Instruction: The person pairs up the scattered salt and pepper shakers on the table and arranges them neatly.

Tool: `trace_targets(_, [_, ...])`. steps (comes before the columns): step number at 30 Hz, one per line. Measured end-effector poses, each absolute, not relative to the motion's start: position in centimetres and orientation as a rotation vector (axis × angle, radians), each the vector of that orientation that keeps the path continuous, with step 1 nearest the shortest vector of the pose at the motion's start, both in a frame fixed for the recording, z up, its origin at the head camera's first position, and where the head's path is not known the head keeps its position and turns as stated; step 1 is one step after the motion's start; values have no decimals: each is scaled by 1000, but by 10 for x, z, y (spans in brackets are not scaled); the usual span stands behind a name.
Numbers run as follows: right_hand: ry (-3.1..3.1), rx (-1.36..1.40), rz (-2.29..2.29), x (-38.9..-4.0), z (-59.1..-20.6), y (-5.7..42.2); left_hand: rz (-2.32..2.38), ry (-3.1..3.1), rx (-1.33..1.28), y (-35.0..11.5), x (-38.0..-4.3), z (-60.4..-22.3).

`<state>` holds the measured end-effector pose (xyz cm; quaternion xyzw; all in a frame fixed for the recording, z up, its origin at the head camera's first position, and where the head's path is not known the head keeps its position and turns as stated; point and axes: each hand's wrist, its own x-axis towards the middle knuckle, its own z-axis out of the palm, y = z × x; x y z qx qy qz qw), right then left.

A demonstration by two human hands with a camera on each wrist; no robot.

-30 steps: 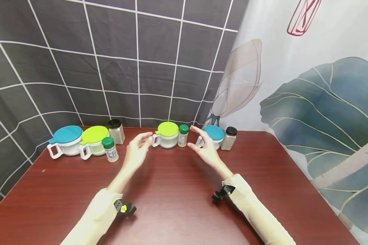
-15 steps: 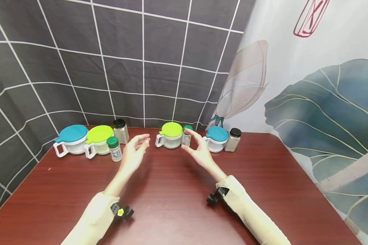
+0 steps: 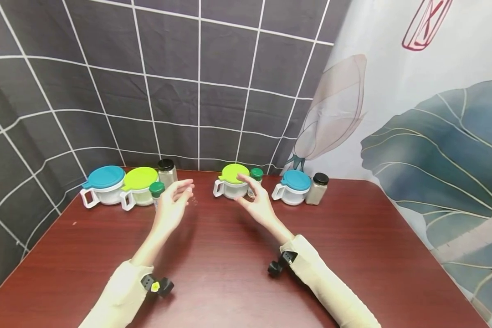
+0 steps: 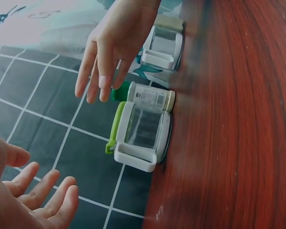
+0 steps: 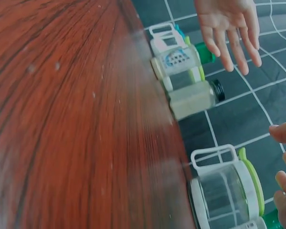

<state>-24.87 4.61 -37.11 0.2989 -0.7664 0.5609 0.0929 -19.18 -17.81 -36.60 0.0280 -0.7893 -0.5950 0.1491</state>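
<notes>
My left hand (image 3: pixel 172 205) hovers above the table with loosely bent fingers and holds nothing. It partly covers a green-capped shaker (image 3: pixel 156 189); a black-capped spice jar (image 3: pixel 166 173) stands just behind. My right hand (image 3: pixel 260 207) is raised, thumb and fingers spread apart, nothing between them. Behind its fingertips stand a handled jar with a lime-green lid (image 3: pixel 231 182) and a second green-capped shaker (image 3: pixel 256 174), partly hidden by the fingers. In the left wrist view this handled jar (image 4: pixel 143 129) and shaker (image 4: pixel 150 97) stand side by side, apart from both hands.
Left along the back stand a blue-lidded handled jar (image 3: pixel 104 184) and another lime-lidded one (image 3: pixel 139 187). To the right are a smaller blue-lidded jar (image 3: pixel 293 189) and a black-capped spice jar (image 3: pixel 317 189). A grey grid curtain (image 3: pixel 172 105) hangs behind the red-brown table (image 3: pixel 221 264).
Both hands have shifted left relative to the jars. The right went from the blue-lidded jar to the middle shaker; the left moved from the middle jar toward the left group. The head view turned slightly left.
</notes>
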Motion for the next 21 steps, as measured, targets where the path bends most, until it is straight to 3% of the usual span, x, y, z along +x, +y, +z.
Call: trace_targets(21, [-2258,1019,1688,-253,-370,17,-1692,-2274,154,-206,-179,-363])
